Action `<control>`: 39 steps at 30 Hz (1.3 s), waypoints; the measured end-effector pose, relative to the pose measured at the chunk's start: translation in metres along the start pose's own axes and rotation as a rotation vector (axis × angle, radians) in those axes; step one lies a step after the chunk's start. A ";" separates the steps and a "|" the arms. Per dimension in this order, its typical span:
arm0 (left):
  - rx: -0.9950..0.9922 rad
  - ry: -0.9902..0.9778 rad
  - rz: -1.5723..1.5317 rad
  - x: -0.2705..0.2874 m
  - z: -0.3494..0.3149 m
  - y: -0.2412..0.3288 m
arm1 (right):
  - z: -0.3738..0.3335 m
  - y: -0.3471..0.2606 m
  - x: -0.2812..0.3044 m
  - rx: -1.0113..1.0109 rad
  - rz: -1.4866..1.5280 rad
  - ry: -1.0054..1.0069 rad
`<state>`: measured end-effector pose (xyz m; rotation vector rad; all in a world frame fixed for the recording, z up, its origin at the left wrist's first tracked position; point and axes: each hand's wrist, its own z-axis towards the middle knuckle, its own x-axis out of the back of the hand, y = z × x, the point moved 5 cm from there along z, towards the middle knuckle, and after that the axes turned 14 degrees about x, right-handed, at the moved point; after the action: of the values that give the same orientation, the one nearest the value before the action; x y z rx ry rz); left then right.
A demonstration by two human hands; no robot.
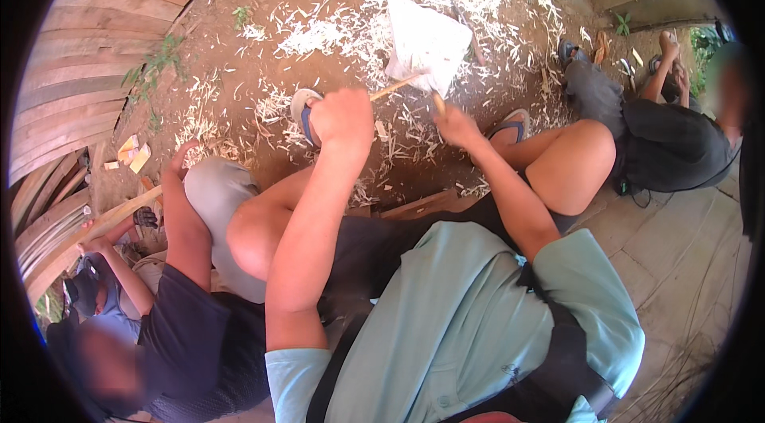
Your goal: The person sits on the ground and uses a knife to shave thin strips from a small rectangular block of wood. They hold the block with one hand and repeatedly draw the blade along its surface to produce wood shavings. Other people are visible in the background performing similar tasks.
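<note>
My left hand (343,116) is closed around one end of a thin pale wooden stick (396,86) that points up and to the right toward a white bag. Just right of it, my right hand (456,125) grips a small tool with a wooden handle (438,103), held close to the stick. Both hands hang above my bent knees and over brown dirt scattered with pale wood shavings (335,32). Whether the tool has a blade is hidden by my fingers. My feet wear sandals (303,108) on the ground below the hands.
A white plastic bag (426,40) lies on the dirt ahead. One person in a dark shirt (199,327) sits at my left, another in black (669,144) at my right. Curved wooden planks (88,56) rise at left; a plank floor (677,255) lies at right.
</note>
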<state>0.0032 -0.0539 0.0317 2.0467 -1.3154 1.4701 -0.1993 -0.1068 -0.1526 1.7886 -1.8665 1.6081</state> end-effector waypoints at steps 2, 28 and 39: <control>0.028 0.025 0.028 -0.016 0.005 -0.003 | 0.004 -0.043 0.023 0.123 0.102 0.142; 0.110 -0.122 -0.003 -0.032 0.018 0.003 | -0.012 0.050 -0.030 -0.184 0.524 -0.015; 0.035 -0.319 -0.260 -0.012 0.011 -0.018 | 0.015 0.009 0.034 0.207 0.178 0.260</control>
<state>0.0238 -0.0459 0.0209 2.4429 -1.0786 1.0959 -0.2084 -0.1420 -0.1413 1.4241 -1.8395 2.0518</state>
